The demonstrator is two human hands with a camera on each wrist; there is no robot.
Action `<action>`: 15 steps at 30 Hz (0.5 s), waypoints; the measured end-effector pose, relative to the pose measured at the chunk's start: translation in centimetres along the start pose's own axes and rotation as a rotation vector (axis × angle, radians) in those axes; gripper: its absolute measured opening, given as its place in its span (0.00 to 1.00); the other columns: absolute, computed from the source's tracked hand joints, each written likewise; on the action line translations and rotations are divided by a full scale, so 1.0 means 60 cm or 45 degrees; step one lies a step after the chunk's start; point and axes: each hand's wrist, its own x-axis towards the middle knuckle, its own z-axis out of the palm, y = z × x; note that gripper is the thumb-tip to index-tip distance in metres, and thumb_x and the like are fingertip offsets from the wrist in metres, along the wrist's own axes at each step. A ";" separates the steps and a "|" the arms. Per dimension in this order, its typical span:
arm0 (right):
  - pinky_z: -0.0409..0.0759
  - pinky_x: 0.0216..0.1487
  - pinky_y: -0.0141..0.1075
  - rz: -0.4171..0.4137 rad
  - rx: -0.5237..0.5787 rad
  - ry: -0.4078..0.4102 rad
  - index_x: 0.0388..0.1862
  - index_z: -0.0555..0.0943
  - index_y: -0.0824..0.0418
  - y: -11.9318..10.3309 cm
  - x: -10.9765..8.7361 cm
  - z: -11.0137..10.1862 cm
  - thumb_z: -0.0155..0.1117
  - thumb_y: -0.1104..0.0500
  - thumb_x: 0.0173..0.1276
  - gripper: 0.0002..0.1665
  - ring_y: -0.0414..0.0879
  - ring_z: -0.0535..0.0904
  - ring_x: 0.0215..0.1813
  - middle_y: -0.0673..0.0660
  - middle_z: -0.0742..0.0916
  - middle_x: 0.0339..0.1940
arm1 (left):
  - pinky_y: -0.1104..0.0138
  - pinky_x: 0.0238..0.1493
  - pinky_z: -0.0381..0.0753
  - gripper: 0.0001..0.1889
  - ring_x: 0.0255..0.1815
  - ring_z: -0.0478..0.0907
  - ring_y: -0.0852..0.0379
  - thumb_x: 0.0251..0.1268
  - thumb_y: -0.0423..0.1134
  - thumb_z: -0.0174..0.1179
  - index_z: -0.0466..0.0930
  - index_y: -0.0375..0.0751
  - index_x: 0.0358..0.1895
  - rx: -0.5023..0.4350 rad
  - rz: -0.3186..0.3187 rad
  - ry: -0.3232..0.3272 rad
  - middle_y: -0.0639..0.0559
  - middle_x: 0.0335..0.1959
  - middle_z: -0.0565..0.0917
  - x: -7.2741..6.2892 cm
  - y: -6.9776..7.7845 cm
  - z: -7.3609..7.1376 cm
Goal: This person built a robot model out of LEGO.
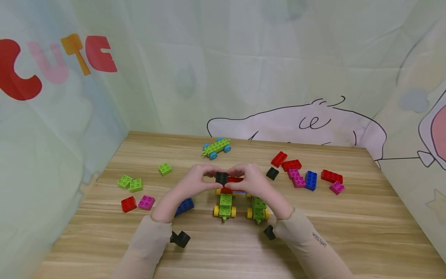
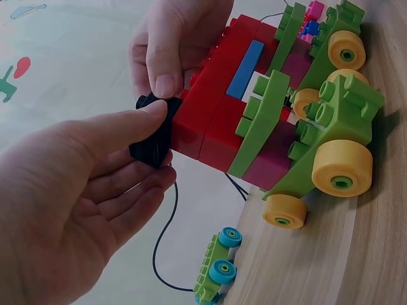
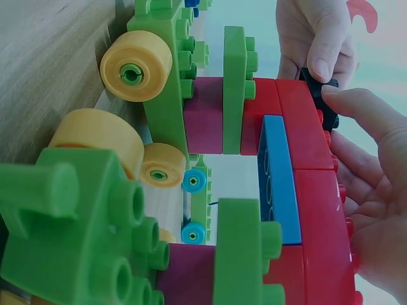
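Observation:
Both hands meet over a brick build standing on two green wheeled bases with yellow wheels [image 2: 342,168]. Red bricks [image 2: 205,121] form its top, bridging the two stacks, with a blue brick [image 3: 280,181] underneath. A black brick [image 1: 221,178] sits at the left end of the red top. My left hand [image 1: 195,182] pinches this black brick between thumb and fingers. From the other side, my right hand [image 1: 253,181] holds the same brick with thumb and fingertips. Whether the brick is pressed fully down cannot be told.
A green wheeled base with blue wheels [image 1: 216,148] stands at the back. Loose green bricks [image 1: 136,185], a red brick [image 1: 129,204] and a pink brick [image 1: 146,202] lie left. Red, pink and blue bricks [image 1: 311,180] lie right. Black pieces [image 1: 182,239] lie near the forearms.

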 end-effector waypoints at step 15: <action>0.83 0.55 0.44 -0.041 -0.015 -0.026 0.53 0.84 0.62 0.001 -0.002 -0.002 0.71 0.57 0.63 0.21 0.52 0.84 0.52 0.58 0.88 0.49 | 0.53 0.57 0.79 0.21 0.50 0.81 0.50 0.59 0.39 0.70 0.81 0.38 0.55 0.020 -0.030 0.014 0.46 0.51 0.85 -0.002 0.002 0.003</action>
